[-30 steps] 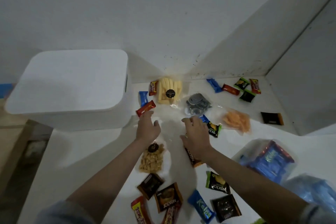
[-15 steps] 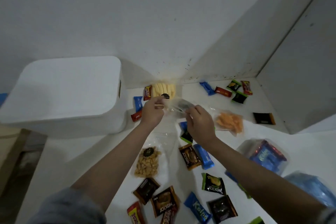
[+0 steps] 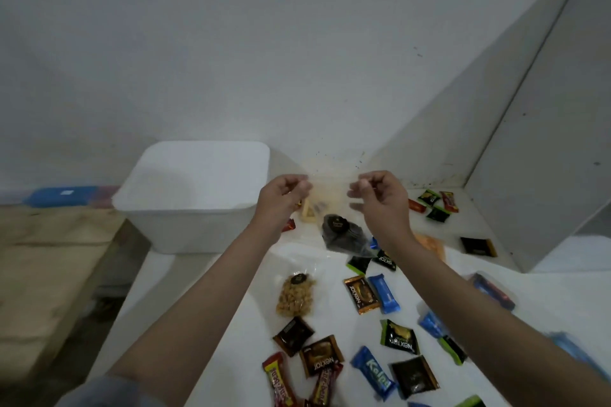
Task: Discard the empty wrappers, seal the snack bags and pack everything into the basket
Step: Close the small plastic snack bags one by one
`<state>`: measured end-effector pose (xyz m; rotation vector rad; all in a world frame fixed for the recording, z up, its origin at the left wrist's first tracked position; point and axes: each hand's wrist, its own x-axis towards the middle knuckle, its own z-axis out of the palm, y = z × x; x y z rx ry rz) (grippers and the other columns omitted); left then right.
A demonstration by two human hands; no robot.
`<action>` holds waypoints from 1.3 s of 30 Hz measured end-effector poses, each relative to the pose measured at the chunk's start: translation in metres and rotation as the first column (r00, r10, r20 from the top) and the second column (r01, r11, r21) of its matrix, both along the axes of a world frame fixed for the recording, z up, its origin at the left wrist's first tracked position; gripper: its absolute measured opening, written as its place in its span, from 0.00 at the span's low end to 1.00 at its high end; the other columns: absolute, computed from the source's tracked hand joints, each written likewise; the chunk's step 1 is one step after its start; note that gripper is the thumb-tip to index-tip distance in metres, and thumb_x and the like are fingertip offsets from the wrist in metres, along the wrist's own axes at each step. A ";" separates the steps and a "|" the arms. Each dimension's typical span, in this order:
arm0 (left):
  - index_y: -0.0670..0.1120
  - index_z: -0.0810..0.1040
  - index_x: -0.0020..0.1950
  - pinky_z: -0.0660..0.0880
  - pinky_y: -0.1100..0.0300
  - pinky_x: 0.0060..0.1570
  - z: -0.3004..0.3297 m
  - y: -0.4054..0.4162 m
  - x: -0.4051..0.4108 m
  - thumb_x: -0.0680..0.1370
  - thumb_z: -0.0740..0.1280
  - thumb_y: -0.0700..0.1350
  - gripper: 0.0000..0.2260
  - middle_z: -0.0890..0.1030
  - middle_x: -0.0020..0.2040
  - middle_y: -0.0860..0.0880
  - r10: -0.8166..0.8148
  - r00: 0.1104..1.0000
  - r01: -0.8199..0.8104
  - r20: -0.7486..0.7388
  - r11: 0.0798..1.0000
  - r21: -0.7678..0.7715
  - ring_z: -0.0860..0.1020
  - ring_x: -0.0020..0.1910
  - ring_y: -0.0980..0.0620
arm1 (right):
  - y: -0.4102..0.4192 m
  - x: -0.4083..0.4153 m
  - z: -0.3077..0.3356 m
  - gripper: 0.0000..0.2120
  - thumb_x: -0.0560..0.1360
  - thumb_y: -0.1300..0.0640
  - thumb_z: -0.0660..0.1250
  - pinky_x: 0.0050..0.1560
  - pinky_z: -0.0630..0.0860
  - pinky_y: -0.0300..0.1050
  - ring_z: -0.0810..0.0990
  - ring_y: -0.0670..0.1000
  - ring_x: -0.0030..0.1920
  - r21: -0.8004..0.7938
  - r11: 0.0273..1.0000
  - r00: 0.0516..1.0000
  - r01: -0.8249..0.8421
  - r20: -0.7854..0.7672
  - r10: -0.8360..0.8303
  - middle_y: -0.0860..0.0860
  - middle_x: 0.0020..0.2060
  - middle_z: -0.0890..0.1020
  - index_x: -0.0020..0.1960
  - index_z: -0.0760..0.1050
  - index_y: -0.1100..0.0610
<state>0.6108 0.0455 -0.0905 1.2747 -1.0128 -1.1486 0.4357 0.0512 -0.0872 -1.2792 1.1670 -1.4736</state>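
Both hands have risen off the table since half a second ago, lifting a clear bag of dark snacks (image 3: 344,233) up in front of the wall. Left to right: a white lidded bin (image 3: 191,195) stands at the table's (image 3: 205,301) left edge. The left hand (image 3: 284,195) pinches the bag's top left corner with curled fingers; the right hand (image 3: 380,196) pinches the top right corner likewise. Below them lie a bag of nuts (image 3: 296,297), brown, blue and green wrapped snacks, and, behind the right forearm, a partly hidden orange bag (image 3: 433,246).
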 end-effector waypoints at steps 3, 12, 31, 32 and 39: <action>0.46 0.78 0.45 0.76 0.60 0.42 0.014 0.021 0.007 0.78 0.66 0.40 0.03 0.82 0.42 0.48 -0.016 1.000 0.016 0.007 0.998 -0.057 0.80 0.39 0.57 | 0.015 0.008 0.005 0.05 0.79 0.63 0.61 0.42 0.80 0.46 0.82 0.52 0.42 -0.005 1.000 1.000 0.019 -0.003 -0.019 0.54 0.40 0.81 0.46 0.73 0.56; 0.43 0.79 0.43 0.78 0.66 0.38 0.035 0.059 0.028 0.77 0.67 0.36 0.05 0.83 0.40 0.48 -0.055 0.998 0.056 0.015 0.989 -0.138 0.81 0.36 0.58 | 0.039 0.024 0.022 0.04 0.79 0.62 0.61 0.44 0.80 0.47 0.82 0.52 0.42 0.021 0.996 0.995 0.086 0.039 -0.086 0.56 0.42 0.81 0.51 0.73 0.61; 0.49 0.74 0.38 0.74 0.64 0.42 0.036 0.058 0.023 0.77 0.65 0.37 0.10 0.80 0.37 0.52 -0.027 0.882 0.201 0.470 0.924 -0.325 0.76 0.37 0.55 | 0.049 0.033 0.038 0.06 0.75 0.57 0.68 0.46 0.72 0.32 0.78 0.47 0.44 -0.205 0.962 0.739 -0.179 -0.674 -0.006 0.51 0.42 0.83 0.47 0.79 0.60; 0.49 0.73 0.38 0.74 0.63 0.43 0.036 0.057 0.022 0.77 0.65 0.37 0.10 0.79 0.37 0.52 -0.035 0.877 0.212 0.479 0.923 -0.320 0.76 0.38 0.55 | 0.048 0.033 0.040 0.06 0.75 0.57 0.68 0.48 0.74 0.35 0.79 0.47 0.44 -0.201 0.960 0.730 -0.193 -0.683 0.004 0.50 0.42 0.83 0.47 0.79 0.59; 0.44 0.76 0.43 0.73 0.71 0.41 0.040 0.055 0.022 0.77 0.67 0.40 0.03 0.78 0.39 0.54 -0.097 0.847 0.273 0.522 0.923 -0.271 0.76 0.37 0.62 | 0.046 0.032 0.041 0.06 0.73 0.53 0.64 0.53 0.75 0.58 0.78 0.49 0.42 -0.237 0.949 0.675 -0.206 -0.737 -0.037 0.43 0.37 0.78 0.43 0.77 0.55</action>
